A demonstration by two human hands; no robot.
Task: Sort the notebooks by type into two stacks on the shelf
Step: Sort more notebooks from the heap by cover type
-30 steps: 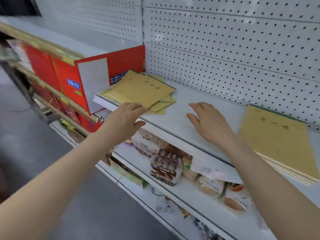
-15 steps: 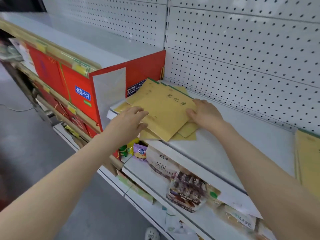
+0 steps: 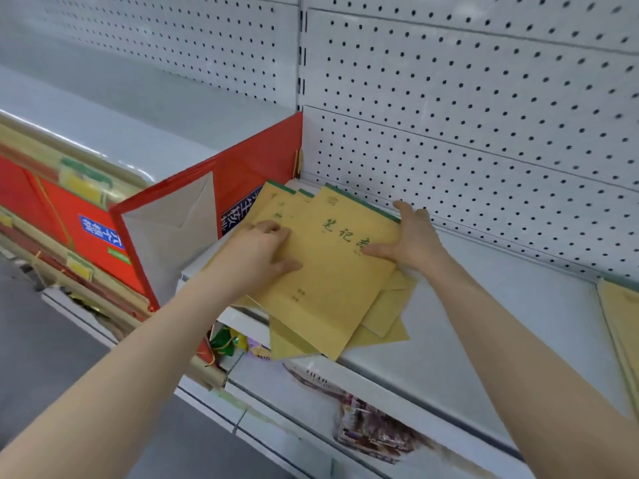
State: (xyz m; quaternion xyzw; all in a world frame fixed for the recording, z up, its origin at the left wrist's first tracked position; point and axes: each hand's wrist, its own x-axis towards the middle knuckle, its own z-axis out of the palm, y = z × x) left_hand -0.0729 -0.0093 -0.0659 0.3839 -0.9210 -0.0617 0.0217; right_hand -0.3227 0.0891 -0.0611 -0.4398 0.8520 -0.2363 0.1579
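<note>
A loose pile of yellow notebooks [image 3: 383, 316] with green spines lies fanned at the left end of the white shelf [image 3: 484, 323]. Its front corners hang over the shelf edge. The top notebook [image 3: 328, 281] bears green writing. My left hand [image 3: 256, 257] presses flat on the left part of the pile, fingers spread. My right hand [image 3: 411, 243] grips the top notebook's far right corner, thumb on the cover and fingers over the spine edge. A second yellow stack [image 3: 622, 316] shows at the far right edge of the shelf.
A red carton [image 3: 193, 209] with a grey flap stands right against the pile's left side. White pegboard [image 3: 449, 115] backs the shelf. Packaged snacks [image 3: 373, 433] fill the lower shelf. Red boxes [image 3: 52, 202] line the racks at the left.
Both hands have moved from the bare shelf onto the left pile. My left hand now lies on it and my right hand has taken the top notebook's far corner. The view shifted left.
</note>
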